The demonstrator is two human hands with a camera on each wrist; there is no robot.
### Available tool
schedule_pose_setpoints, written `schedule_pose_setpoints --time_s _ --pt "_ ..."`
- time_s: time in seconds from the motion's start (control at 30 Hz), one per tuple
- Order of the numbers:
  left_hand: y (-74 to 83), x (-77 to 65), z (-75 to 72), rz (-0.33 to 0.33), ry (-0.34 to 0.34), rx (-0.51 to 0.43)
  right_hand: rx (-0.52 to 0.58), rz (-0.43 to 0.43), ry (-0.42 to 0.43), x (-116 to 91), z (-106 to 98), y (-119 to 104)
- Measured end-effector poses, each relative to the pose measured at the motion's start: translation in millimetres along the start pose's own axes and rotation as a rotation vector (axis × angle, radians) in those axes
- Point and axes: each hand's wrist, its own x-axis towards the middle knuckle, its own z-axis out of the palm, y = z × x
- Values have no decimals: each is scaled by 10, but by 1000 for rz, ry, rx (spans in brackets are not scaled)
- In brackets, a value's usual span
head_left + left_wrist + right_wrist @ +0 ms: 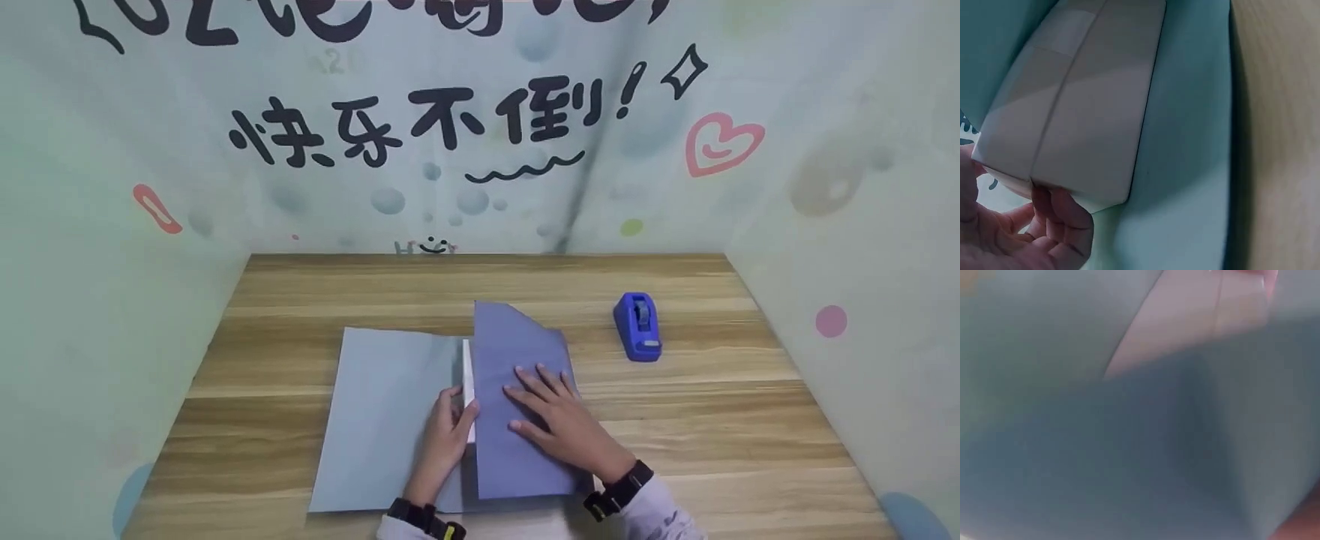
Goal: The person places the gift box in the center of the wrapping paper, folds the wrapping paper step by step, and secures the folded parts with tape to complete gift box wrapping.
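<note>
A white box [469, 367] stands on a sheet of paper, its pale blue part [382, 420] flat on the table to the left. A purple-blue flap [517, 465] is folded over the box and hides most of it. My left hand [448, 431] grips the box at its exposed left side. The left wrist view shows curled fingers at the edge of the box [1095, 112], near a lengthwise seam. With fingers spread, my right hand [566, 427] presses on the flap. Paper blurs much of the right wrist view, where part of the box [1179, 315] shows.
A blue tape dispenser [637, 328] stands on the wooden table [712, 420], right of and beyond the paper. Printed fabric walls [495, 210] enclose the table at the back and both sides.
</note>
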Motion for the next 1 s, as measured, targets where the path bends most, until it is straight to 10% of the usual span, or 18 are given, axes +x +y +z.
schedule_pose_setpoints --time_s 0.4,1.0 --pt "11 32 -25 37 31 58 3 191 -53 396 -37 323" --pt "0 -7 -23 -28 -11 -22 458 536 37 -1 26 194"
